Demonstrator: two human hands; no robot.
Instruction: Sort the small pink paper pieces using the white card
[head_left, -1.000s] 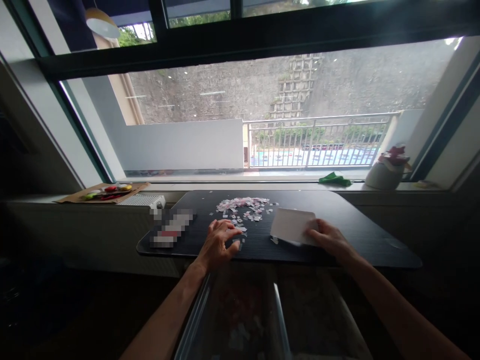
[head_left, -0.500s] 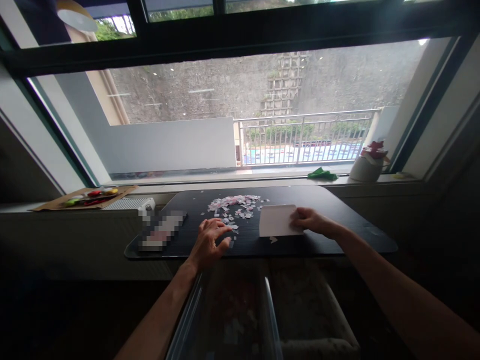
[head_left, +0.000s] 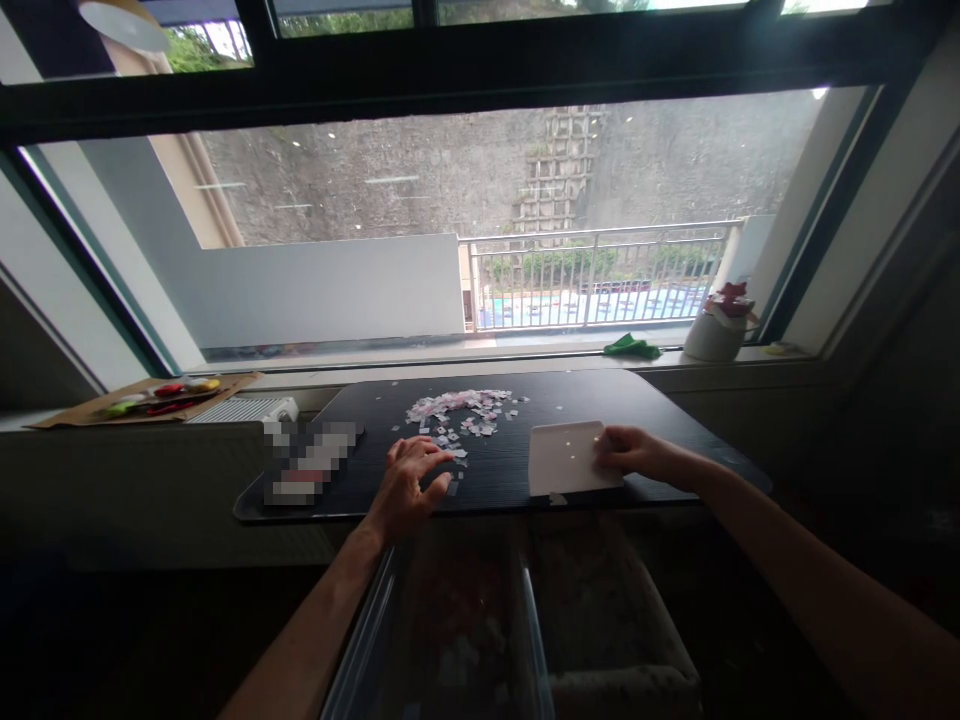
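In my right hand (head_left: 626, 452) I grip the right edge of a stiff white card (head_left: 564, 458), tilted on the black table with its lower edge near the front. A small pale scrap (head_left: 557, 499) lies at that lower edge. My left hand (head_left: 412, 478) hovers over the front of the table with fingers spread and holds nothing. Just beyond it lies a heap of small white and pinkish paper scraps (head_left: 459, 403), with several loose ones trailing toward my fingers. Below the table edge stands a clear plastic bin (head_left: 534, 640) with paper bits inside.
The black table (head_left: 600, 395) has rounded corners and stands against the windowsill. A blurred flat object (head_left: 313, 465) lies on its left. A green cloth (head_left: 631, 346) and a pale jug-like figure (head_left: 716, 328) sit on the sill. Beneath the table is a light-coloured seat (head_left: 622, 680).
My right hand has drawn the white card toward the table's front edge and slightly right. The left hand keeps its pose by the scraps. The whole view has shifted a little.
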